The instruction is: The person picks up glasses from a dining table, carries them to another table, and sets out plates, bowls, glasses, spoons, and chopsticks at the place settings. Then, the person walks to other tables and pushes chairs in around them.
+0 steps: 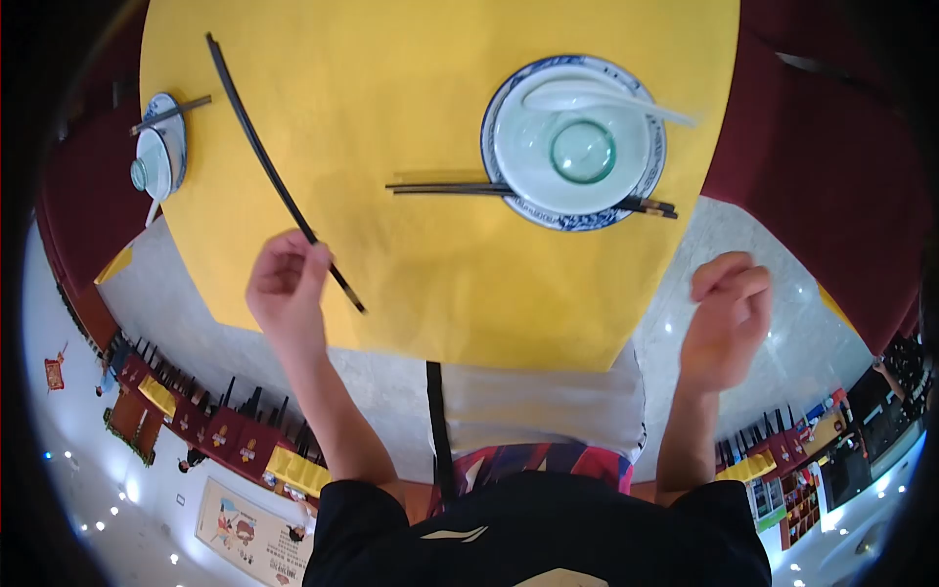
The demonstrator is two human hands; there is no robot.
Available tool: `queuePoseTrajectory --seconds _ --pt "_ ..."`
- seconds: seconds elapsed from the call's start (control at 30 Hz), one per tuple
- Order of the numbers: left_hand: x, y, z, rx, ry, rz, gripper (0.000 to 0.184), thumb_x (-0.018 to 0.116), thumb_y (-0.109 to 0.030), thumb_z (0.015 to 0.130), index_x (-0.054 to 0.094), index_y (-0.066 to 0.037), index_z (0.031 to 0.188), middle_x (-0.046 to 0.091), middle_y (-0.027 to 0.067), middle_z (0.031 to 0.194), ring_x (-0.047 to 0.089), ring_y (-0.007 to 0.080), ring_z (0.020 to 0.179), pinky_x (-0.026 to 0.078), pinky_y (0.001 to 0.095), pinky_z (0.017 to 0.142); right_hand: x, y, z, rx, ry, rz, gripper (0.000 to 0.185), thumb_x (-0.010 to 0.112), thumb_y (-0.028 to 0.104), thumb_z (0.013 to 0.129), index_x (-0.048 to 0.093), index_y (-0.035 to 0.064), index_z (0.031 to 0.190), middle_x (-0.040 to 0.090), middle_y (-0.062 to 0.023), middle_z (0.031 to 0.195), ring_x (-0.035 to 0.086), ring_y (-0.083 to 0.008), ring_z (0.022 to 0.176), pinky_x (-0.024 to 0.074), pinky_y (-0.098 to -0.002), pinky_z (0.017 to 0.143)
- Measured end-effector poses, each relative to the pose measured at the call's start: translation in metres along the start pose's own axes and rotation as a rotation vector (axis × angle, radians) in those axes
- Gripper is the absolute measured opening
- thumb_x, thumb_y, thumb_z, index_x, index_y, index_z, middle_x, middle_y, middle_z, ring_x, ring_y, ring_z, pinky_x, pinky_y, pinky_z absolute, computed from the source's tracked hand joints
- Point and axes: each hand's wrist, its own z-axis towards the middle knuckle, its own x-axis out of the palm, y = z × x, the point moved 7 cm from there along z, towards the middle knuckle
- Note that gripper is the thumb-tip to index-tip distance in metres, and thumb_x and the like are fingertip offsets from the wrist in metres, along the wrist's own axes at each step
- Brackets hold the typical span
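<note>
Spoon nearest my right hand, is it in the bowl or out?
Partly out: the spoon lies over the bowl, its handle jutting beyond.

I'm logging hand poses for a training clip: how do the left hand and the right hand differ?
The left hand pinches dark chopsticks, while the right hand holds nothing that shows. The left hand appears against the yellow tablecloth; the right hand appears past its edge, against the grey floor. Both are bare, with bent fingers.

Open tablecloth (391, 88) between chopsticks (260, 147) and bowl (525, 155)
</note>
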Motion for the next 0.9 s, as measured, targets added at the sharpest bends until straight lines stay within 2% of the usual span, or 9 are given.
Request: queuePoseTrajectory --seconds 0.07,0.1,0.17,0.27,0.5,0.57,0.73,0.8,0.9 --pt "0.027 -0.023 -0.025 0.01 0.102 -0.226 0.011 0.066 -0.006 0.084 0.058 0.001 0.088 0.06 0.0051 0.076 0.055 0.0125 0.067 0.045 0.0254 0.063 0.037 0.01 -0.01 0.157 0.084 0.101 0.016 0.056 0.018 0.09 0.05 0.0033 0.086 0.055 -0.0123 0.085 0.055 -0.0209 0.077 0.0447 -0.0288 0.069" --pt "0.046 -0.037 -0.029 0.057 0.14 -0.334 0.015 0.067 -0.009 0.083 0.056 0.0 0.087 0.058 0.0055 0.075 0.055 0.0139 0.067 0.045 0.0267 0.063 0.05 -0.001 -0.018 0.066 0.289 0.043 0.018 0.06 0.013 0.089 0.053 0.0015 0.101 0.057 -0.0108 0.09 0.059 -0.0201 0.076 0.0475 -0.0281 0.067" --pt "0.09 -0.072 -0.038 0.145 0.349 -0.753 0.014 0.06 0.008 0.082 0.057 0.0 0.092 0.062 0.0096 0.079 0.061 0.0152 0.072 0.051 0.0273 0.069 0.086 0.003 -0.018 0.485 0.408 0.232 0.028 0.058 0.008 0.091 0.049 0.0013 0.116 0.061 -0.0111 0.1 0.063 -0.017 0.076 0.0492 -0.0252 0.066" --pt "0.129 -0.102 -0.047 0.051 0.324 -0.859 0.018 0.06 0.008 0.082 0.055 0.0 0.097 0.063 0.0105 0.085 0.062 0.016 0.077 0.051 0.028 0.07 0.096 0.008 -0.021 0.664 0.454 0.521 0.035 0.054 0.005 0.094 0.042 0.0014 0.127 0.063 -0.0142 0.107 0.065 -0.0147 0.076 0.0506 -0.0236 0.065" --pt "0.169 -0.154 -0.043 0.254 0.488 -0.976 0.022 0.06 0.01 0.084 0.051 0.003 0.102 0.062 0.0128 0.096 0.062 0.0168 0.085 0.054 0.0309 0.077 0.076 0.023 0.028 0.481 0.429 0.507 0.026 0.053 0.005 0.095 0.05 -0.0022 0.12 0.065 -0.0155 0.107 0.069 -0.0212 0.08 0.055 -0.0274 0.067" --pt "0.175 -0.16 -0.039 0.185 0.439 -0.904 0.023 0.068 -0.012 0.085 0.052 0.0 0.096 0.06 0.0109 0.084 0.059 0.0178 0.073 0.049 0.0291 0.066 0.075 0.026 0.033 0.509 0.441 0.566 0.02 0.054 0.005 0.094 0.053 -0.003 0.113 0.066 -0.0151 0.104 0.069 -0.0218 0.081 0.0559 -0.0287 0.068" --pt "0.177 -0.179 -0.034 0.375 0.514 -0.786 0.02 0.065 -0.008 0.086 0.052 0.002 0.097 0.061 0.0122 0.084 0.061 0.0183 0.074 0.052 0.0295 0.068 0.067 0.033 0.039 0.496 0.474 0.537 0.012 0.058 0.004 0.092 0.055 -0.0013 0.103 0.068 -0.0125 0.091 0.068 -0.0172 0.075 0.053 -0.0253 0.063" --pt "0.179 -0.183 -0.03 0.401 0.688 -0.744 0.02 0.06 0.009 0.084 0.053 0.004 0.102 0.065 0.017 0.098 0.066 0.0212 0.09 0.055 0.0325 0.079 0.058 0.032 0.045 0.484 0.457 0.527 0.011 0.06 0.004 0.091 0.057 -0.0008 0.101 0.068 -0.0118 0.089 0.067 -0.0148 0.073 0.0511 -0.0235 0.061" --pt "0.178 -0.189 -0.006 0.377 0.682 -0.654 0.021 0.057 0.004 0.089 0.054 0.006 0.111 0.066 0.0206 0.102 0.067 0.0259 0.093 0.056 0.0348 0.079 0.047 0.03 0.065 0.439 0.407 0.445 0.01 0.064 0.004 0.088 0.06 0.0002 0.097 0.069 -0.0099 0.086 0.065 -0.011 0.07 0.0477 -0.0205 0.057"
